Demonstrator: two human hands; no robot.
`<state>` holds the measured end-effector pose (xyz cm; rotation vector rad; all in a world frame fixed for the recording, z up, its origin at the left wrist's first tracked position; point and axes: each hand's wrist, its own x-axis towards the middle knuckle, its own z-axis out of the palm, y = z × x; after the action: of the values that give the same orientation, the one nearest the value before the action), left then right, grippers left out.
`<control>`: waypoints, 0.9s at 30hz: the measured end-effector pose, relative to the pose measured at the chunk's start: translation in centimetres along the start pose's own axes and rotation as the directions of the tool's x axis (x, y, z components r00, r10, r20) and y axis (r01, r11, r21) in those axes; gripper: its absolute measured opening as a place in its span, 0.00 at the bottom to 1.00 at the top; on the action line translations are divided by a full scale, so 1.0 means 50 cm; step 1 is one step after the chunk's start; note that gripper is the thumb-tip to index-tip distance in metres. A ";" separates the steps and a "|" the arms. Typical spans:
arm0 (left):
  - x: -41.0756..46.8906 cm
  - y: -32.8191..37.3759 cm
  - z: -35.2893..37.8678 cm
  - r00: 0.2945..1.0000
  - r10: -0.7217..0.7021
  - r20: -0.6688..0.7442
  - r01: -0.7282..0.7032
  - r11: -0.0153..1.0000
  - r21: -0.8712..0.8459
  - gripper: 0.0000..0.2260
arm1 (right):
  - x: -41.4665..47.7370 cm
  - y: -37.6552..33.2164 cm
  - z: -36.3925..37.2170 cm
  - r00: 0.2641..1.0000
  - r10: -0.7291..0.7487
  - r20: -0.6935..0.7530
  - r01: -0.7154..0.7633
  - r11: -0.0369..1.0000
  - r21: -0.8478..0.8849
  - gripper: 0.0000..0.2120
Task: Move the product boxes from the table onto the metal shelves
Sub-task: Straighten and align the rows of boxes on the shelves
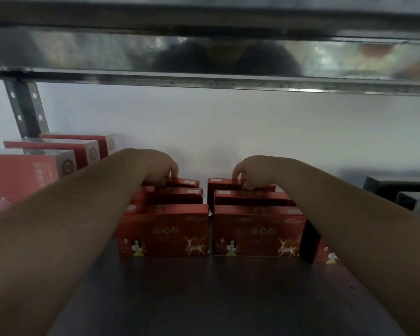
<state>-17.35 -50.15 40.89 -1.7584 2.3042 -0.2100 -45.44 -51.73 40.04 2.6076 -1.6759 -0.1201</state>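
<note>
Two rows of dark red product boxes with gold deer prints stand on the dark metal shelf, three deep on each side. The front left box and the front right box face me. My left hand reaches over the left row, and its curled fingers hold the top edge of the rearmost left box. In the same way, my right hand grips the top of the rearmost right box. Both forearms stretch into the shelf bay.
Light red and white boxes stand at the left beside a slotted upright post. Dark boxes sit at the right. Another red box lies partly hidden under my right forearm. The upper shelf hangs close overhead. A white wall closes the back.
</note>
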 end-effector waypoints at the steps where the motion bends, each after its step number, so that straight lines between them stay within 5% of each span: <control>1: 0.000 -0.002 0.001 1.000 -0.001 -0.002 0.001 1.000 -0.005 0.17 | 0.004 -0.005 0.002 1.000 -0.001 -0.007 0.001 1.000 0.003 0.19; 27: 0.017 -0.018 0.009 1.000 0.016 -0.024 -0.017 0.999 -0.045 0.18 | 0.031 -0.012 0.017 0.998 0.044 -0.049 -0.045 0.999 -0.020 0.20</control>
<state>-16.60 -51.20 40.63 -1.7665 2.3573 -0.1789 -44.34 -52.90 39.09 2.5347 -1.7054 -0.0720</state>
